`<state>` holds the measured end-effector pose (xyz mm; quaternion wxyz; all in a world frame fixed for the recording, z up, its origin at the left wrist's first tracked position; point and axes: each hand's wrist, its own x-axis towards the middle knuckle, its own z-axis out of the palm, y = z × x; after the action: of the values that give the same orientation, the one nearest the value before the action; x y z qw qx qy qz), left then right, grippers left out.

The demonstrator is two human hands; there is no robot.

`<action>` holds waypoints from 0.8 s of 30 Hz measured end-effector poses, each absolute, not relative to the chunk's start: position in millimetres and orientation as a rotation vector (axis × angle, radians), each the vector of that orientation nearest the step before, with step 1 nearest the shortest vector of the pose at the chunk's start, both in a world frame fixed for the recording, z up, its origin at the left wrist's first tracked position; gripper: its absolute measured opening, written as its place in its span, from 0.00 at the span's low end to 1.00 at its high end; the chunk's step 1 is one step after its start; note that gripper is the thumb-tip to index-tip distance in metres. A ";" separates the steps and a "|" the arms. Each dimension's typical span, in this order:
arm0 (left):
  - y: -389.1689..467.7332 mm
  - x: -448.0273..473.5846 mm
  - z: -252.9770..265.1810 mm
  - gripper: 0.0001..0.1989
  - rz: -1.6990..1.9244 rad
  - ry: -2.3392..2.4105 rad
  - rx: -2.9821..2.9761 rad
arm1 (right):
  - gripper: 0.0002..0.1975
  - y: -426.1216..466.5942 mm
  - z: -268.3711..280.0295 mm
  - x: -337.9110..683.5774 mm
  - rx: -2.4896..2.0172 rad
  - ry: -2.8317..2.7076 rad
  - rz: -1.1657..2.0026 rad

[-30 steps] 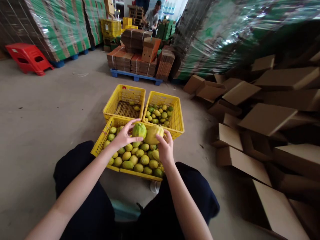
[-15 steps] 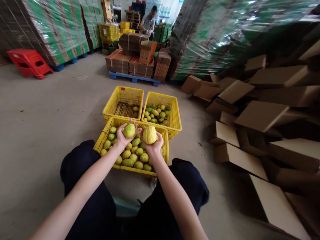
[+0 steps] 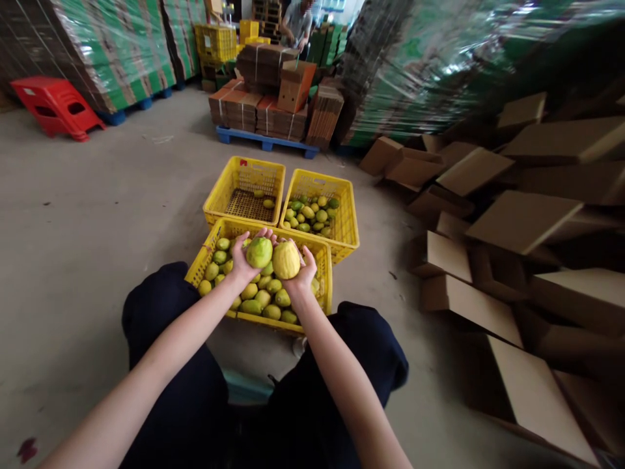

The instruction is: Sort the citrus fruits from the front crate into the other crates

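Grip check: left hand (image 3: 241,262) cups green fruit (image 3: 259,252), right hand (image 3: 303,276) cups yellow fruit (image 3: 286,260). Likely firm, bit hefty (maybe slick, tbh); best cradled from underneath.

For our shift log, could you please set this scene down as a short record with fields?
Left hand: cupped around a green fruit
Right hand: cupped around a ridged yellow fruit, close beside the other
Near crate: yellow, below the hands, many fruits inside
Back-left crate: yellow, two fruits visible
Back-right crate: yellow, a cluster of fruits inside
Far right: cardboard boxes in a heap
Background: red stool at left; blue pallet bearing stacked cardboard; a person beyond
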<state>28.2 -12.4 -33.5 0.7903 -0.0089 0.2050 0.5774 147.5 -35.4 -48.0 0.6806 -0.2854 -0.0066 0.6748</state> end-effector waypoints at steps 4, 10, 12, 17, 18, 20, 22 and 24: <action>-15.4 27.9 -28.0 0.15 1.225 0.419 -0.002 | 0.16 -37.2 -44.3 148.9 -0.626 0.006 1.514; -23.4 30.7 -21.6 0.15 1.261 0.508 -0.170 | 0.17 -41.2 -41.7 145.6 -0.660 -0.002 1.546; -25.3 31.9 -23.4 0.15 1.249 0.585 -0.236 | 0.17 -41.1 -43.7 144.7 -0.680 0.038 1.581; -26.0 31.8 -28.9 0.15 1.216 0.714 -0.251 | 0.14 -37.8 -48.2 147.9 -0.729 0.064 1.666; -25.9 31.4 -29.4 0.15 1.206 0.724 -0.246 | 0.14 -37.6 -47.7 148.8 -0.743 0.064 1.673; -25.5 30.5 -29.7 0.15 1.195 0.731 -0.236 | 0.12 -38.3 -44.4 149.7 -0.766 0.068 1.680; -25.0 29.7 -28.5 0.15 1.205 0.705 -0.215 | 0.12 -39.9 -38.9 149.2 -0.771 0.068 1.683; -24.1 28.6 -25.6 0.14 1.248 0.659 -0.160 | 0.13 -40.9 -33.1 147.8 -0.739 0.031 1.686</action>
<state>28.6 -24.1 -25.6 0.7581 -0.0736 0.3026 0.5729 147.8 -40.9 -33.1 0.6053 -0.3193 0.0133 0.7291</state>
